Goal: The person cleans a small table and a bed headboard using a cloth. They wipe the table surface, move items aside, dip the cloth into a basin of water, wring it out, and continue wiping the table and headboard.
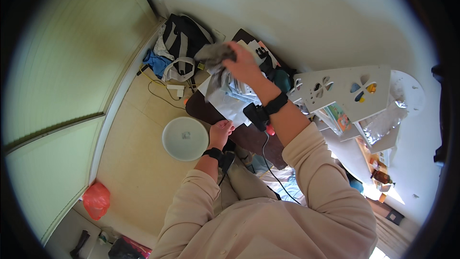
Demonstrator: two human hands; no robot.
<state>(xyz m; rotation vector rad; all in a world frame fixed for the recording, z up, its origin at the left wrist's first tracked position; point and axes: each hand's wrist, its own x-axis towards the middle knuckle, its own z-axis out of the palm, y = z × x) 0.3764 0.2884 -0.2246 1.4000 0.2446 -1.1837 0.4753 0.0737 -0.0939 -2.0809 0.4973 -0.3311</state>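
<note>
My right hand (244,65) grips a crumpled grey cloth (217,55), blurred as if moving, above the far part of a dark brown table (201,108). Below the cloth, papers and a stack of wrapped items (240,88) lie on the tabletop. My left hand (221,132) is at the table's near left edge, its thumb and fingers closed on the corner of a white sheet (230,110). Each wrist wears a black strap with a small device.
A round white basin (185,139) stands on the floor left of the table. Beyond it are a black and grey backpack (183,39), a blue cloth (157,63) and a power strip (176,88) with cords. White shelving (345,90) adjoins the table at the right. A red plastic bag (96,200) sits lower left.
</note>
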